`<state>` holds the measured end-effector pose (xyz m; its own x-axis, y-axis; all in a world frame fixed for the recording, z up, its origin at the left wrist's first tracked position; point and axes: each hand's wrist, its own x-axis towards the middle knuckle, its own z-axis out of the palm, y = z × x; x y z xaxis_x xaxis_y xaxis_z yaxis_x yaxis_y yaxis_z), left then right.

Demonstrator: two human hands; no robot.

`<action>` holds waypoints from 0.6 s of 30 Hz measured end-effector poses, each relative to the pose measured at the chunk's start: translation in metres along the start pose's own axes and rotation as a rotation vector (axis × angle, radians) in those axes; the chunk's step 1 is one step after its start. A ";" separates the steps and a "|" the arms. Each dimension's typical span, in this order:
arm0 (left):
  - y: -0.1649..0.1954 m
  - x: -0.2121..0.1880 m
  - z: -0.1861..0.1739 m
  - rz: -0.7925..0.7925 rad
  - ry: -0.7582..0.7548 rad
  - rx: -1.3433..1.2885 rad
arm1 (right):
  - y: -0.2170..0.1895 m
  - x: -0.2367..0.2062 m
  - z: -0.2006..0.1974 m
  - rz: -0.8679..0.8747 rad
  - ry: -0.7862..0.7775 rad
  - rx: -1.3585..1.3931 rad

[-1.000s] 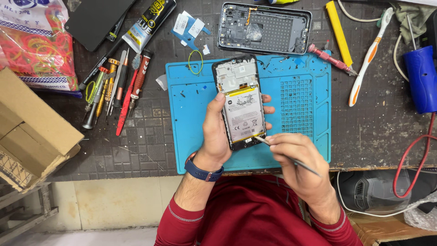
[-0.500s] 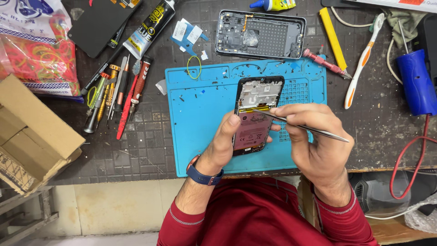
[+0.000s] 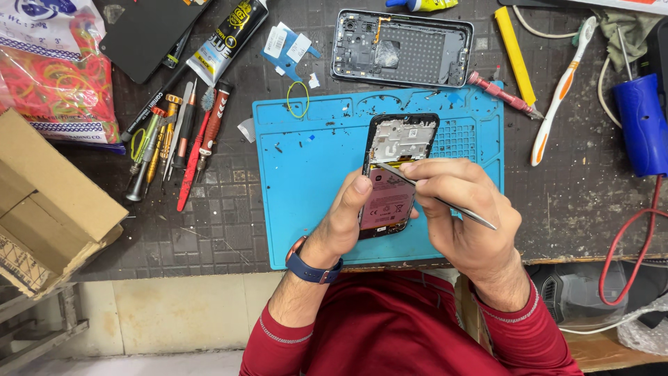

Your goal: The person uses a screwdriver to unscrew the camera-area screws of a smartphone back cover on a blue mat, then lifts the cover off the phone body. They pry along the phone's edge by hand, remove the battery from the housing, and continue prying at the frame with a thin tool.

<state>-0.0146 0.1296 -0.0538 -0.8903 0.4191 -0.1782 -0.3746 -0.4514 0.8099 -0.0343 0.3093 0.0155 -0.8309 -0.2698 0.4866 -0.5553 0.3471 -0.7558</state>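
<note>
An opened phone (image 3: 396, 157) with its back off lies over the blue work mat (image 3: 313, 160), showing its board at the top and a pinkish battery (image 3: 387, 202) below. My left hand (image 3: 344, 219) grips the phone's lower left side, thumb on the battery edge. My right hand (image 3: 463, 209) pinches metal tweezers (image 3: 445, 202), whose tip rests at the battery's upper edge. The phone's lower right part is hidden behind my right hand.
A removed phone back frame (image 3: 402, 47) lies beyond the mat. Screwdrivers and other tools (image 3: 174, 139) and a glue tube (image 3: 226, 31) sit at left, near a cardboard box (image 3: 49, 202) and a bag of rubber bands (image 3: 49, 76). A toothbrush (image 3: 560, 90) and blue tool (image 3: 640, 125) lie right.
The phone has been tilted and raised slightly; the tweezers moved from the battery's lower right up to its top edge, and my right hand followed upward.
</note>
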 end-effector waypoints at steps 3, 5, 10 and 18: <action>0.002 0.000 0.000 0.025 -0.025 0.097 | -0.003 0.005 -0.002 0.005 -0.008 -0.041; 0.005 0.000 0.001 0.024 -0.044 0.091 | -0.004 0.010 -0.007 0.024 -0.034 -0.082; 0.010 0.003 0.004 -0.010 -0.070 0.073 | 0.000 0.027 -0.019 0.091 -0.097 -0.085; 0.013 0.005 0.008 -0.023 -0.066 0.071 | 0.027 0.056 -0.026 0.223 -0.277 0.032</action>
<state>-0.0217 0.1316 -0.0398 -0.8617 0.4808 -0.1624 -0.3739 -0.3851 0.8437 -0.0964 0.3264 0.0339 -0.8881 -0.4253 0.1746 -0.3565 0.3973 -0.8456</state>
